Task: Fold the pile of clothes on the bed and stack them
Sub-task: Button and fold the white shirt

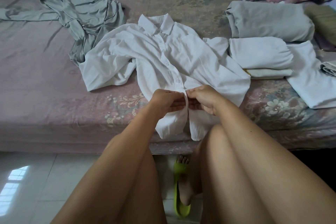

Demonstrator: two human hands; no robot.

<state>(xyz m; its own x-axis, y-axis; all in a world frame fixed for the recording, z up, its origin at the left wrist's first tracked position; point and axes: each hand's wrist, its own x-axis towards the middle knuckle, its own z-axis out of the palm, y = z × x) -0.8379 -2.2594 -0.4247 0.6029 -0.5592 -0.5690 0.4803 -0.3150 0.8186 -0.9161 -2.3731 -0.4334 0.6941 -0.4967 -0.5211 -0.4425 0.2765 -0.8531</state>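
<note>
Single view, head-mounted, wide-angle. It looks forward and steeply down from above the person's forearms, close to the near edge of the bed [54,118]. Both hands sit near frame centre; the tiled floor [36,178] fills the lower corner. Frame edges curve visibly. No second view overlaps.

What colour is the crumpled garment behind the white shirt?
Pale grey-green, in the head view.

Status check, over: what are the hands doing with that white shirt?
Left hand and right hand pinch white shirt placket, near the hem. Grey garment unfolded. Nothing in the way.
</note>
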